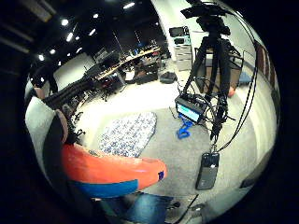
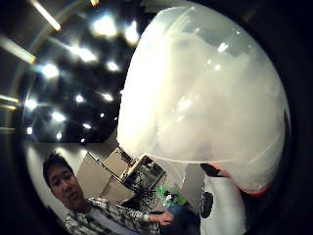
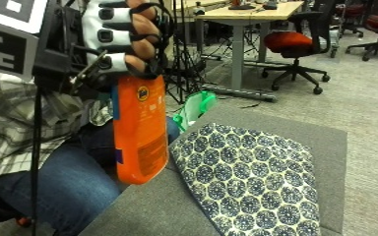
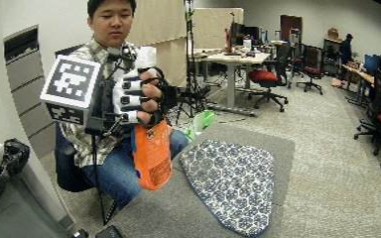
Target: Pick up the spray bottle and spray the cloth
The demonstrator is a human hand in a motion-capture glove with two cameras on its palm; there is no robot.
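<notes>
**Bottle lifted beside the cloth**

Your gloved right hand (image 3: 127,37) has the orange spray bottle (image 3: 139,130) by its neck, with the fingers (image 3: 144,30) curled round it and clamped just under the white spray head (image 4: 146,55). The bottle hangs upright from your hand, its base clear of the grey table (image 3: 320,135). Take the patterned cloth (image 3: 254,179) as your landmark: the bottle is just beside the cloth's edge, on the side nearest your lap, and raised above it. The cloth lies flat on the table, blue and white, spread along the table's length.

In the little finger side palm view, the bottle's orange body (image 1: 110,169) runs close under the palm, with the cloth (image 1: 128,134) beyond it on the table. In the thumb side palm view, the translucent white spray head (image 2: 205,98) fills most of the sight, close against the palm.

A green bag (image 3: 195,109) sits on the floor past the far end of the cloth, near your knee.
</notes>
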